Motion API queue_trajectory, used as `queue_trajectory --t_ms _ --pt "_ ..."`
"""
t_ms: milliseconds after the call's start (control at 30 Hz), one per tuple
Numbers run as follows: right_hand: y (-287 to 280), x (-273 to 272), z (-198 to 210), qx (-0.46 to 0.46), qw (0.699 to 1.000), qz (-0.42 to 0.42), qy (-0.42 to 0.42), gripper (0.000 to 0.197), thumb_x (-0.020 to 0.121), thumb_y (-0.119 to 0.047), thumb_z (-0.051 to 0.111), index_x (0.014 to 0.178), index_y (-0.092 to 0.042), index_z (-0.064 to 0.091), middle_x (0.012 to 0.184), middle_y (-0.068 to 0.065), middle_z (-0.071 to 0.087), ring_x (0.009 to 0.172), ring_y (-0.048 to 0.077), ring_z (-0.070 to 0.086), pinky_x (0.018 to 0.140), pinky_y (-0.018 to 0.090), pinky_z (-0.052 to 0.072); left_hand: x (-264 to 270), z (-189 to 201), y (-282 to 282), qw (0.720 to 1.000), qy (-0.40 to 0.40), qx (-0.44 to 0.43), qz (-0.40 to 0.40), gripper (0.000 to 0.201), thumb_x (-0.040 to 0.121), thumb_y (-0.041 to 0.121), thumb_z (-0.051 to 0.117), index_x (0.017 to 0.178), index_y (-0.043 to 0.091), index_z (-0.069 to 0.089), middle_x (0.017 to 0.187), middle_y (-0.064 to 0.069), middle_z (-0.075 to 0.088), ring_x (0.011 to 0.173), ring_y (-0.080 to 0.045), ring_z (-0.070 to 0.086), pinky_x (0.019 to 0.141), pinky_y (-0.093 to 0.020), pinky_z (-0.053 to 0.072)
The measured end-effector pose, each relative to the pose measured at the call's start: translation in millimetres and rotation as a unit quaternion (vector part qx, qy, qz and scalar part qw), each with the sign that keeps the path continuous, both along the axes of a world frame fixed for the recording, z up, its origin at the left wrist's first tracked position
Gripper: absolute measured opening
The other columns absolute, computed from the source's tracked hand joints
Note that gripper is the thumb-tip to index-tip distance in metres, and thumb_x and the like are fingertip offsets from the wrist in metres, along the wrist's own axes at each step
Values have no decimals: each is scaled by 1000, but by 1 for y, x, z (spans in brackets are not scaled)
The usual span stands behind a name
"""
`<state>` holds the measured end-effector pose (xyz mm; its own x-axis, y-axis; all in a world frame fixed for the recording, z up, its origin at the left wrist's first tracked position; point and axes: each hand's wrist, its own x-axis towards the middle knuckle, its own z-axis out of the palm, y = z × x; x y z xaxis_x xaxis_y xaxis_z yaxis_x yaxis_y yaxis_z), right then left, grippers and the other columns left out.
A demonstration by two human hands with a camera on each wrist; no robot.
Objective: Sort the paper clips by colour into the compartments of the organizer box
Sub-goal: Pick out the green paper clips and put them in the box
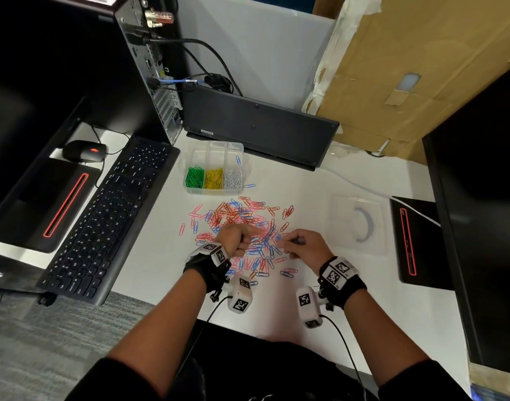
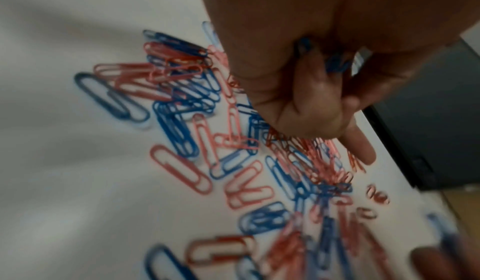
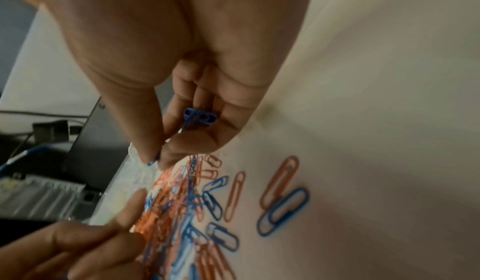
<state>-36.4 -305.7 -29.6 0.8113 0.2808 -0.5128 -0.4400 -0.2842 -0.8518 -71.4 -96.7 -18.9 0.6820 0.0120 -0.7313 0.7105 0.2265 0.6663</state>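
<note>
A clear organizer box stands behind the pile, with green, yellow and white clips in its front row. One blue clip lies in a back compartment. A mixed pile of red, pink and blue clips covers the white table. My left hand hovers over the pile's near side, its fingers curled round several blue clips. My right hand pinches a small bundle of blue clips between thumb and fingers at the pile's right edge.
A black keyboard lies at the left, with a mouse and a PC tower behind it. An upturned black keyboard leans behind the box. At the right are a clear plastic lid, a monitor base and cardboard.
</note>
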Motion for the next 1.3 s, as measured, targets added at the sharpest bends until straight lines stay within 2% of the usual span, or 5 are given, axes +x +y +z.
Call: queue_trajectory --t_ms 167,367,600,967,1300 --pt "-2 2 10 139 978 -55 143 24 93 3 58 115 -2 67 82 10 64 70 18 59 62 24 53 -2 -2 -9 936 -143 276 -166 15 88 21 67 99 16 76 103 -4 73 95 -23 68 90 -35 54" --pt "-6 4 17 190 946 -98 246 22 97 -28 59 84 -10 65 75 6 61 68 18 58 56 25 50 2 -3 -5 838 -244 385 -299 16 84 18 71 99 19 76 88 8 69 79 -6 59 76 -16 43" --pt "-3 -1 -2 -163 979 99 -71 9 73 -24 84 77 -21 77 80 -8 72 73 2 60 70 19 48 10 -6 -13 775 -257 449 -363 8 85 31 68 91 28 74 65 13 52 63 -8 49 68 -22 46" --pt "14 -5 -4 -288 933 166 -140 8 79 -30 79 78 -23 75 74 -11 66 69 5 59 71 19 46 2 -20 -8 883 -218 362 -205 10 92 24 61 84 24 65 60 2 55 54 -9 46 54 -23 42" --pt "2 -14 9 153 970 -36 186 23 91 2 60 112 -2 67 77 7 61 62 16 56 57 25 50 -10 -13 -24 927 -183 271 -181 40 103 33 39 77 7 56 71 -14 56 66 -18 47 66 -32 41"
